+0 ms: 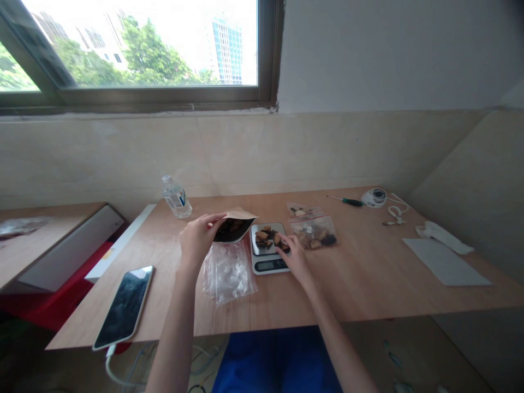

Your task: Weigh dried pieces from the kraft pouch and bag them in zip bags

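Now the left hand (pixel 199 236) grips an open pouch (pixel 234 227), the right hand (pixel 295 256) pinches pieces (pixel 270 237) on the scale (pixel 268 252); tilting the pouch risks spilling onto the counter (pixel 368 273)

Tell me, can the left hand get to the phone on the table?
Probably yes. The left hand holds the open brown pouch, so it isn't free, but the phone lies on the bare table on that same side with nothing between them.
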`<state>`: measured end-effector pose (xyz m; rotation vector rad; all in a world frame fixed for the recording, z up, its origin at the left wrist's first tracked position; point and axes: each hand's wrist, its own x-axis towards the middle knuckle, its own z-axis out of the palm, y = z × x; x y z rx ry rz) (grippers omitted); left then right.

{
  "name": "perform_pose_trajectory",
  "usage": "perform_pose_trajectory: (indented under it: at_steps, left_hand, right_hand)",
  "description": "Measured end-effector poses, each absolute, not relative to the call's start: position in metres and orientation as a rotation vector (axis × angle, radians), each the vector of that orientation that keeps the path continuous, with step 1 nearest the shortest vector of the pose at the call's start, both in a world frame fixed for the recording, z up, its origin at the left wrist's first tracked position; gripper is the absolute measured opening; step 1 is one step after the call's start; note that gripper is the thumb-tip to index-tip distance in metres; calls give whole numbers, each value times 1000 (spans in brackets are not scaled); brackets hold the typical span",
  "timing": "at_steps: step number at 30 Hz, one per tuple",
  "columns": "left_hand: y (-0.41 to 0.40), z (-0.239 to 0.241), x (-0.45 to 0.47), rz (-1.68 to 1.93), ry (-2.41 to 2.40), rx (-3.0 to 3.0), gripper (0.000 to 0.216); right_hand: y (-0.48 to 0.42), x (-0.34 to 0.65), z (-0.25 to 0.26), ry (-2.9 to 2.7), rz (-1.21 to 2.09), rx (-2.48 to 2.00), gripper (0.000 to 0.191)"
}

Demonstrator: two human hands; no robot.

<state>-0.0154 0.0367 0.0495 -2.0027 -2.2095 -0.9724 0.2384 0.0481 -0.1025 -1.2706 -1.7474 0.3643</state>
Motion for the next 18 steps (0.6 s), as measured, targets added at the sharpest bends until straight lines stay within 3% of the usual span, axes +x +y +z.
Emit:
perform_pose_trajectory:
  at_steps: [3, 9, 18]
  left_hand:
    - [37, 49, -16, -966, -2212, -2009, 26]
    - [37, 47, -16, -962, -2222, -2014, 26]
    - [34, 50, -15, -976, -2222, -2027, 24]
  right_hand:
    - [43, 241, -100, -1707, 430, -1218, 36]
    - [42, 248, -101, -1698, 350, -1180, 10]
    - [44, 239, -87, -1884, 158, -1318, 9]
